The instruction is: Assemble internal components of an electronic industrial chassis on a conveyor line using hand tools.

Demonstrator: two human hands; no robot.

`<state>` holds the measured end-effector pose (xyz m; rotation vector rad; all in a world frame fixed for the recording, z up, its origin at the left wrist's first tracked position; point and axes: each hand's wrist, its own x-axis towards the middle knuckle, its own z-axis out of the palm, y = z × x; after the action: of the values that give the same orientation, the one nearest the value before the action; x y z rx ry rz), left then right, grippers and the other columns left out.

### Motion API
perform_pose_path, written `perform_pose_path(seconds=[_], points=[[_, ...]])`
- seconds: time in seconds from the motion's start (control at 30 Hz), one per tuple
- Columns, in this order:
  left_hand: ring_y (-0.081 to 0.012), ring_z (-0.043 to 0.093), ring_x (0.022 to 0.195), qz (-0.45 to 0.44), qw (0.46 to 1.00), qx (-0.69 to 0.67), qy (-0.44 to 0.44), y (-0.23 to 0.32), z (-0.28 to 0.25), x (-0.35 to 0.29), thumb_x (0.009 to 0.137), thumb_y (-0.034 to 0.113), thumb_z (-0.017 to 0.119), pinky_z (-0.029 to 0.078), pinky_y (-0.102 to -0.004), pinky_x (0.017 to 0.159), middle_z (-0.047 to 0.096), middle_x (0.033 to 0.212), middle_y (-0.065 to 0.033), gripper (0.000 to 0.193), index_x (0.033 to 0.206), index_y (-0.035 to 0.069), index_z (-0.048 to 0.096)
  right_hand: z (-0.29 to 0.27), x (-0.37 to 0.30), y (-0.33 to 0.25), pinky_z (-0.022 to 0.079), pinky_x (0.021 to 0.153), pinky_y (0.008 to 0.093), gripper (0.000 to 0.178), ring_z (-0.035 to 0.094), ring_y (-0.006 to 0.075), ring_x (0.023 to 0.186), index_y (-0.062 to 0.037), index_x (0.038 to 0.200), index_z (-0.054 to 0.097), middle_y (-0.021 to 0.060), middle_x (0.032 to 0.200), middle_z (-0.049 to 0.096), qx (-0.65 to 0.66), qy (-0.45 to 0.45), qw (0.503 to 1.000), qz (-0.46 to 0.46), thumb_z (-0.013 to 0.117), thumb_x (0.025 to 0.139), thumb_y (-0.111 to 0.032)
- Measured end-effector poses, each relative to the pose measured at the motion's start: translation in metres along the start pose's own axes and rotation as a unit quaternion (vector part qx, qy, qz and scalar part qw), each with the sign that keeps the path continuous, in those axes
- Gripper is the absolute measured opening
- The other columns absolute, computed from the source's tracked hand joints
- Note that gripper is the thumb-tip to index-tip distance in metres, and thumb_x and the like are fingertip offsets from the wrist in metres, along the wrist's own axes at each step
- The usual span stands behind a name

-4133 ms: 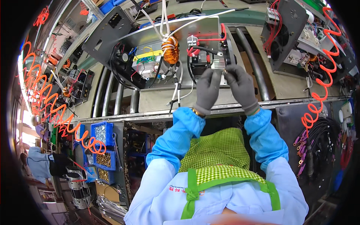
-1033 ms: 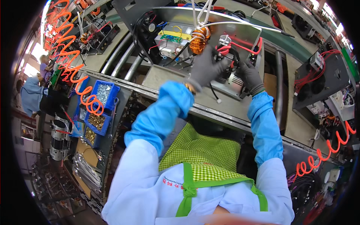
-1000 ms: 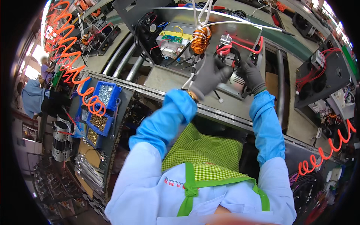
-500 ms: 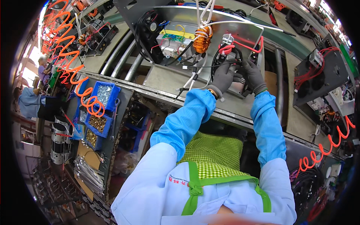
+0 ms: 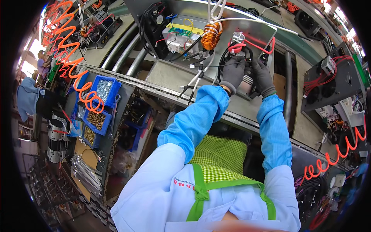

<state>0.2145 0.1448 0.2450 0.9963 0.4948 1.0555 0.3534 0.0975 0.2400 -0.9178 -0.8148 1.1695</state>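
My left hand (image 5: 234, 72), in a dark grey glove, is closed at a bundle of black cable (image 5: 247, 53) inside an open metal chassis (image 5: 176, 63). Close on its right, my gloved right hand (image 5: 263, 78) pinches the same cable; the fingertips of both are partly hidden. Just beyond the fingers sit a red-sleeved lead (image 5: 236, 47) and a clear part (image 5: 237, 37). Left of them, a copper-wound ring coil (image 5: 211, 36) hangs among white cables (image 5: 216, 11). A thin black wire crosses in front of my left hand.
Steel rollers (image 5: 125, 56) carry the work line. Blue bins (image 5: 104, 91) of screws and small fittings stand at the left, beneath an orange coiled hose (image 5: 79, 83). Another chassis with fans (image 5: 326, 83) stands at the right. A person (image 5: 29, 96) is at the far left.
The view has shifted slightly. Both hands stay at the black cable, with my left fingers reaching a little farther up over it.
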Motion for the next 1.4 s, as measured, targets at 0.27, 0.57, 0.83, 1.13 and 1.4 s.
perform_pose_path(seconds=[0.27,0.57,0.83,1.13,1.4], points=[[-0.0081,0.055,0.065,0.032,0.998,0.028,0.04,-0.015,0.003,0.008,0.09,0.005,0.057,0.046,-0.021,0.058,0.065,0.082,-0.0043,0.015,0.101,-0.002,0.063,0.013,-0.006,-0.006,0.05,0.069,0.0263,0.042,0.057,0.0107,0.074,-0.0018,0.114,0.058,0.0019,0.086,0.061,-0.031,0.041,0.999,-0.002,0.066,0.088,-0.034],[-0.0134,0.061,0.072,0.158,0.978,0.131,0.022,-0.008,0.0,0.001,0.088,0.011,0.062,0.051,-0.0264,0.068,0.066,0.085,-0.0055,0.021,0.105,-0.001,0.062,-0.001,0.003,0.006,0.051,0.073,0.0272,0.04,0.058,0.012,0.078,-0.0028,0.113,0.059,0.0041,0.093,0.062,-0.039,0.025,0.999,-0.004,0.065,0.088,-0.034],[-0.0375,0.063,0.082,0.15,0.794,0.587,-0.032,0.048,0.046,0.009,0.086,0.048,0.054,0.05,-0.0447,0.074,0.066,0.091,-0.0204,0.044,0.095,0.007,0.065,-0.08,0.027,0.041,0.05,0.089,0.034,0.038,0.058,0.0254,0.107,-0.0053,0.122,0.058,0.0144,0.118,0.058,-0.271,0.135,0.945,-0.124,0.061,0.091,-0.027],[-0.0397,0.062,0.095,0.08,0.702,0.706,-0.054,0.051,0.007,0.046,0.088,0.052,0.045,0.047,-0.0467,0.085,0.066,0.098,-0.0236,0.055,0.1,0.004,0.068,0.043,-0.12,-0.061,0.046,0.088,0.0418,0.04,0.056,0.0348,0.104,-0.0096,0.118,0.055,0.0157,0.119,0.054,-0.612,-0.005,0.774,-0.162,0.06,0.087,-0.035],[-0.0388,0.062,0.097,0.075,0.716,0.691,-0.071,0.064,0.031,0.035,0.089,0.052,0.043,0.047,-0.0461,0.085,0.066,0.099,-0.0245,0.057,0.095,0.001,0.068,-0.014,-0.466,-0.202,0.045,0.072,0.047,0.017,0.058,0.032,0.084,-0.0104,0.09,0.061,0.0088,0.087,0.059,-0.847,0.034,0.507,0.158,0.061,0.074,-0.015]])
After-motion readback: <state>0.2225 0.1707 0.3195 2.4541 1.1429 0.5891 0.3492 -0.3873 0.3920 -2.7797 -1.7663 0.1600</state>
